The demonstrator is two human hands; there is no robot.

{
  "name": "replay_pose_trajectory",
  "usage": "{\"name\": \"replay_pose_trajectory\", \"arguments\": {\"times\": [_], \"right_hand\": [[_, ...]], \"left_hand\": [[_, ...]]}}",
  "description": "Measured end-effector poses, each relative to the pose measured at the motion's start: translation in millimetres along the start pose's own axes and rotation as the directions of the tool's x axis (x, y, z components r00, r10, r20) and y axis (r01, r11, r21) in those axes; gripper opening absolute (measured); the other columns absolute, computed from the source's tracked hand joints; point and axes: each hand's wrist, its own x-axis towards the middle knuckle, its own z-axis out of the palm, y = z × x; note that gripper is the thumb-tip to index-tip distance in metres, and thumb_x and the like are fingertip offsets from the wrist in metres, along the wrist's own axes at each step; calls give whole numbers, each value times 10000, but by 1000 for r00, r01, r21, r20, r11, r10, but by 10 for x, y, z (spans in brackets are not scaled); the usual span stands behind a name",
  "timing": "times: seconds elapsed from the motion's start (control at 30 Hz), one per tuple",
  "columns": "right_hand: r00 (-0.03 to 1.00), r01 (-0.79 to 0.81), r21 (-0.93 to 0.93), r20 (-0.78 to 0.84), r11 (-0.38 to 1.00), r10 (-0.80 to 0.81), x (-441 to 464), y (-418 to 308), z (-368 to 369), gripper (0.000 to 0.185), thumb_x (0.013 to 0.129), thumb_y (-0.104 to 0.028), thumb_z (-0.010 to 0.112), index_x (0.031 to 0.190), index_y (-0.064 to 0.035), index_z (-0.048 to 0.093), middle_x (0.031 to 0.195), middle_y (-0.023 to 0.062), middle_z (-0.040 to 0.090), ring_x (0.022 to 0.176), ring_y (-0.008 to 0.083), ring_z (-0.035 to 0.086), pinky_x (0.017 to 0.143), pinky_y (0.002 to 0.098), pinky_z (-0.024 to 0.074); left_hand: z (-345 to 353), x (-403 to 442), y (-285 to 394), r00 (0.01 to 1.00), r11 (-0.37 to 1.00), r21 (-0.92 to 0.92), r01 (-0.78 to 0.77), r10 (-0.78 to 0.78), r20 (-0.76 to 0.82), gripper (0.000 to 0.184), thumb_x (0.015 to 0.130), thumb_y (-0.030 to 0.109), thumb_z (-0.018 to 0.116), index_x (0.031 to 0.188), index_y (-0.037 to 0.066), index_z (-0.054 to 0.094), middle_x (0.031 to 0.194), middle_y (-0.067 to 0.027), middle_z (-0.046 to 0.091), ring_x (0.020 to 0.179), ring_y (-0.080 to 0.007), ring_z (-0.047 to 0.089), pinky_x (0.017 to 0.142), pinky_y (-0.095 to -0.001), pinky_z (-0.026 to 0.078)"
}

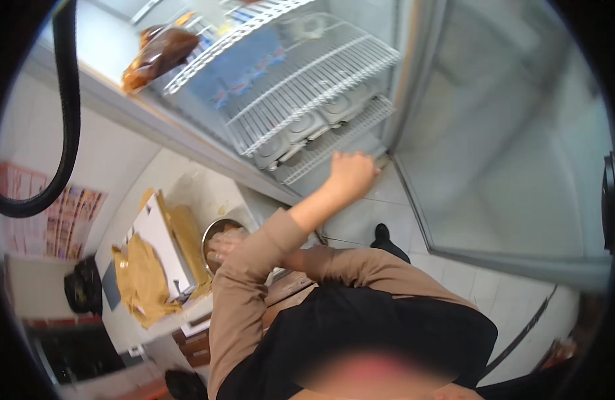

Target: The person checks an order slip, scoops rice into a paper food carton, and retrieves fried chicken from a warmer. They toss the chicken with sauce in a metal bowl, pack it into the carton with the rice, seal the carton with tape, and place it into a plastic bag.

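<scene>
My left hand [354,175] is stretched forward in front of the open glass-door fridge [381,143]. Its fingers are curled in, and whatever they may hold is hidden. Crossing beneath my left forearm, my right arm reaches to the left. My right hand [227,244], whitish and blurred as if in a thin clear glove, is over a round metal bowl [205,240] beside the counter. I cannot tell whether it grips the bowl or something in it; the bowl's contents are mostly covered.
White wire shelves [314,73] inside the fridge hold pale lidded containers [304,127] and a brown plastic-wrapped package [164,53]. The glass door [501,153] stands open at right. Brown paper [144,273] and a white box-like object [157,250] lie on the counter [201,177].
</scene>
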Motion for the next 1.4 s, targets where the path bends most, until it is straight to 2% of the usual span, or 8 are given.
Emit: {"name": "replay_pose_trajectory", "arguments": {"times": [0.17, 0.27, 0.47, 0.73, 0.8, 1.13, 1.37, 1.4], "right_hand": [[994, 54, 35, 89, 998, -57, -269, -177, -153, 357, 780, -297, 419, 1056, -72, 444, 1122, 134, 405, 1034, 284, 404, 850, 384, 354], [1000, -10, 90, -12, 996, 11, -479, -343, -277, 374, 782, -310, 414, 1076, -79, 423, 1137, 131, 389, 1043, 282, 396, 858, 384, 346], [919, -228, 637, -110, 736, 379, -846, -627, -422, 410, 787, -335, 405, 1117, -93, 381, 1168, 125, 356, 1060, 279, 381, 874, 384, 331], [882, 195, 850, 65, -489, 466, -439, -685, -268, 463, 793, -370, 393, 1172, -112, 324, 1209, 116, 313, 1084, 274, 360, 895, 385, 311], [884, 274, 731, 65, -624, 464, -376, -764, -241, 477, 795, -378, 390, 1185, -117, 310, 1219, 114, 302, 1090, 273, 355, 900, 385, 306], [800, 401, 609, 131, -684, 586, -55, -607, 135, 548, 803, -421, 375, 1253, -140, 239, 1271, 103, 248, 1119, 267, 330, 926, 385, 280], [646, 341, 784, 205, -518, 736, 79, -557, 315, 820, 680, -647, 362, 1297, -194, 65, 1341, 93, 67, 1230, 256, 110, 945, 426, 220], [624, 364, 774, 211, -518, 752, 116, -569, 315, 835, 674, -653, 366, 1297, -194, 52, 1340, 91, 65, 1232, 255, 103, 946, 432, 216]], "left_hand": [[-226, -419, 1730, -41, 49, 112, -992, 732, -680, 135, 696, 144, 481, 807, 79, 521, 720, -17, 468, 667, -164, 475, 584, -278, 386], [-357, -702, 2724, -506, -74, 689, -721, 735, -451, 228, 757, 190, 429, 893, 36, 529, 969, -65, 477, 974, -201, 415, 854, -348, 321], [-283, -148, 3350, -154, 304, 827, -473, 895, -418, 321, 781, 280, 394, 1023, 97, 499, 1187, -53, 343, 1135, -212, 271, 962, -479, 152], [120, -46, 3875, 145, 601, 642, 477, 666, -732, 641, 688, 205, 577, 1223, 199, 225, 1074, -52, 325, 1081, -201, 281, 828, -502, 363], [-375, -349, 3368, 203, 327, 867, -377, 942, -267, 297, 771, 289, 410, 1011, 148, 514, 1164, -18, 346, 1147, -193, 250, 933, -549, 155], [-281, -985, 2294, 24, 347, 663, -664, 896, -444, 137, 697, 218, 492, 757, 132, 580, 971, 17, 432, 975, -147, 343, 795, -394, 355], [-314, -1988, 1104, 188, 761, 405, -508, 556, -809, 93, 701, 137, 503, 747, 106, 578, 975, -28, 504, 857, -183, 479, 757, -357, 388], [-171, -2167, 822, 445, 865, -9, -501, 249, -860, 133, 688, 127, 525, 803, 80, 570, 969, -57, 507, 832, -192, 488, 750, -348, 387]]}}
